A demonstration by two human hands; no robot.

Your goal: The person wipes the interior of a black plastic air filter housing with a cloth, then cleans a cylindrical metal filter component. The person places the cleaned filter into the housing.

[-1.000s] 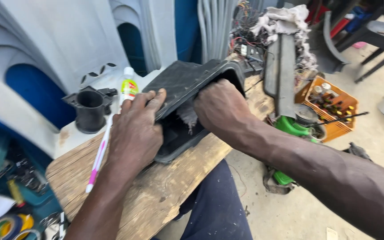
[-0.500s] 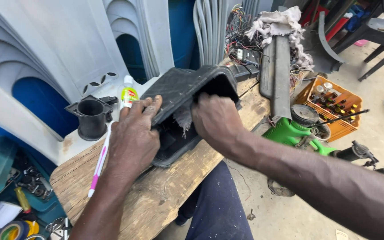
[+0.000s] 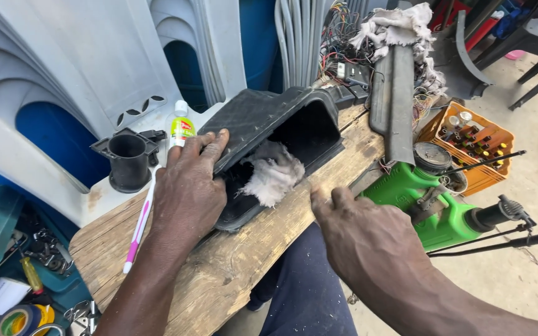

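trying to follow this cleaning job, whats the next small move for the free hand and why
Probably the right hand reaches back into the black housing to grip the white rag. The rag sits loose in the opening, the right hand rests empty on the plank, and the left hand steadies the housing.

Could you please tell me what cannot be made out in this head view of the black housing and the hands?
- Black housing: its inside is dark, and the white rag blocks part of the opening.
- Left hand: covers the housing's near-left edge.
- Right hand: its fingertips hide the plank edge below them.
- Orange crate: contents too small.
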